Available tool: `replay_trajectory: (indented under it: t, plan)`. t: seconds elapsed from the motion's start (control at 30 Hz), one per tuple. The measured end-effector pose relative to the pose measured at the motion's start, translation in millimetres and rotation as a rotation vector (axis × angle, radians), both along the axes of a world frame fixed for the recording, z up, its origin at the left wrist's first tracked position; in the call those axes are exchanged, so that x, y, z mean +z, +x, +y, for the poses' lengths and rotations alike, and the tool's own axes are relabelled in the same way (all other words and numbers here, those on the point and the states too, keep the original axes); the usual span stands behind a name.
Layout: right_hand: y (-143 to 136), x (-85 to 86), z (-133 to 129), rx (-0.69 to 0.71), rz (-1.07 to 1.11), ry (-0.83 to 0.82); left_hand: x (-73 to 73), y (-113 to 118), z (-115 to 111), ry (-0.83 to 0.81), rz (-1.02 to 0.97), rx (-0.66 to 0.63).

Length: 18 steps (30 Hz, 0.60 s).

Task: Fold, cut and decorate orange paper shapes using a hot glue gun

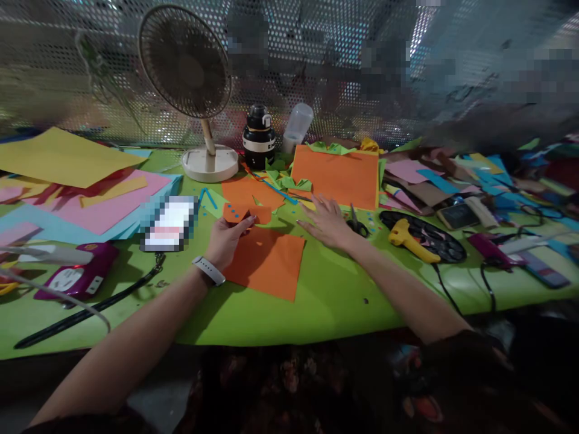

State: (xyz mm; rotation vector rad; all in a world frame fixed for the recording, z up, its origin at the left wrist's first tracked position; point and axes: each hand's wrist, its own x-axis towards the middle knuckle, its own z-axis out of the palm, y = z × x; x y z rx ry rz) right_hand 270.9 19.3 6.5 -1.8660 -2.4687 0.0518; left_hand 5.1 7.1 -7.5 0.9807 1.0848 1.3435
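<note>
Right between the two forearms, a small orange piece [238, 209] with blue dots at one end is pinched by the left hand [227, 238], thumb on top, with its long axis running roughly sideways from that hand toward the other. The left hand is plainly the nearer, since it has hold of the piece; the right hand [328, 223] is off beyond the far end, palm down with fingers spread, and seems to grasp nothing, though whether its fingertips press on the scraps there I cannot tell. Below the piece, a flat orange sheet [271, 265] lies askew on the green tabletop [335, 301], its upper left part partly hidden by the left hand and its nearest corner short of the table's front edge. Bare green surface opens between that sheet and the right forearm, the widest room close at hand. Behind, space is tighter: a blue strip [283, 190] slants over scraps, and a broad orange sheet [339, 175] fills the area past the right fingertips. Scissors [357, 224] lie just beside the right wrist, with a yellow glue gun [414, 241] farther right, while a phone [170, 222] bounds the left side, near the left hand.
</note>
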Motion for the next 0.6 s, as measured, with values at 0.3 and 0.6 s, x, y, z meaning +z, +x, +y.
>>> replay_trajectory:
  t: [0.3, 0.6]
  plan:
    - [-11, -17.5, 11, 0.036, 0.013, -0.005, -0.3, 0, 0, -0.015, -0.005, -0.014]
    - [-8, -9.1, 8, 0.015, 0.248, 0.033, 1.7, 2, -1, -0.016, 0.01, -0.004]
